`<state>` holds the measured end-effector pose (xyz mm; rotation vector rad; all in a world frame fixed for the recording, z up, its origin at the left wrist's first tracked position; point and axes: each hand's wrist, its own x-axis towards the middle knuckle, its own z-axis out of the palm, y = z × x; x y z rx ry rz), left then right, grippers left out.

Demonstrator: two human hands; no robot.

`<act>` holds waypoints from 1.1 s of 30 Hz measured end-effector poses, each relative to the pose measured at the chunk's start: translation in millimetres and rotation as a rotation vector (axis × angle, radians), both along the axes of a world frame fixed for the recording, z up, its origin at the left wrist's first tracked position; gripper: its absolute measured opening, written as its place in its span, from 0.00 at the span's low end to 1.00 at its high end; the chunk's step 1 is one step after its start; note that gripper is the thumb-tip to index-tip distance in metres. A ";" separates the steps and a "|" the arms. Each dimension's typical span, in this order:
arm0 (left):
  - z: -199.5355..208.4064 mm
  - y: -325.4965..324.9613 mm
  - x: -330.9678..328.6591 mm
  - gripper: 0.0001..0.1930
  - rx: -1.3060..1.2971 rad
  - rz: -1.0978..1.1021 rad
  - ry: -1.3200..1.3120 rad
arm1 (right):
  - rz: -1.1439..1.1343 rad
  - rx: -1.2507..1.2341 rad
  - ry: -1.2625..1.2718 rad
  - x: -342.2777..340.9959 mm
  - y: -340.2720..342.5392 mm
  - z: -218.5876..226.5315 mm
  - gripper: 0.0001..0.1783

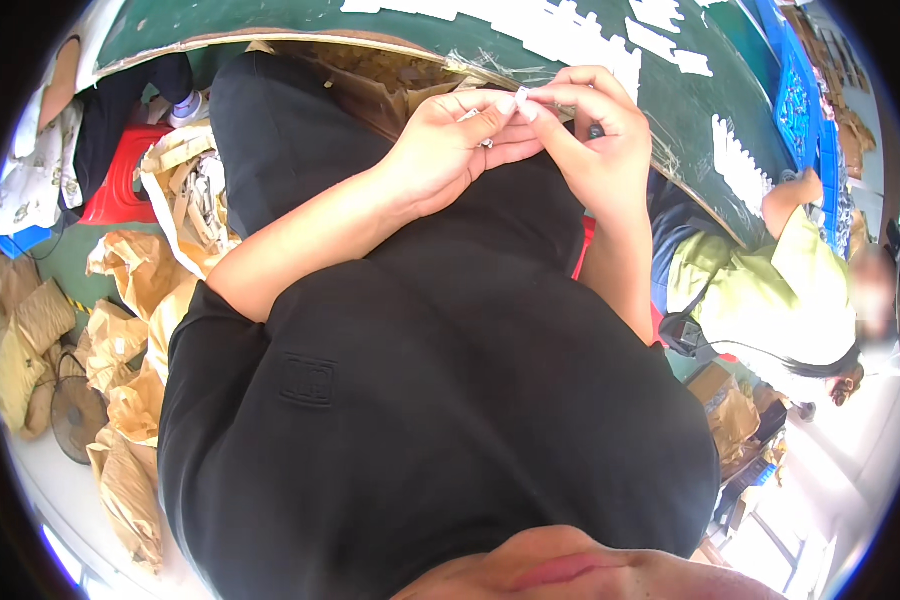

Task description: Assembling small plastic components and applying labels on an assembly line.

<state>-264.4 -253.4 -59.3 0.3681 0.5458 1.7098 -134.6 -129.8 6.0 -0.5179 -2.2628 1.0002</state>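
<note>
Near the table's front edge, over my lap, both hands meet at the fingertips. A small white piece [522, 97] is pinched between them; its exact kind is too small to make out. My left hand [455, 140] is closed, thumb and forefinger on that piece, and a small shiny metal part [486, 143] shows among its fingers. From the other side, my right hand [605, 135] pinches the same piece with thumb and forefinger. Against its curled fingers sits a small dark round thing [596, 131]. Rows of white toothed strips [560, 35] lie on the green table [220, 18] beyond.
At the right, a blue tray [796, 105] holds many small parts, near a co-worker in a yellow-green top [745, 280]. Another person sits at far left by a red stool [125, 180]. Brown paper bags [135, 270] and a fan [78, 415] stand at my left.
</note>
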 end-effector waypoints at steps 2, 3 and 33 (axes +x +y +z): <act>-0.2 -1.0 -1.1 0.13 -0.009 0.002 -0.023 | 0.010 -0.036 0.007 -4.4 1.3 -2.6 0.09; 0.1 -1.7 -1.1 0.13 -0.007 -0.003 -0.020 | 0.027 -0.073 0.011 -6.1 1.5 -2.9 0.09; -8.7 -5.6 -51.6 0.15 -0.214 -0.093 -0.173 | -0.124 0.933 -0.521 -50.3 123.9 -1.8 0.06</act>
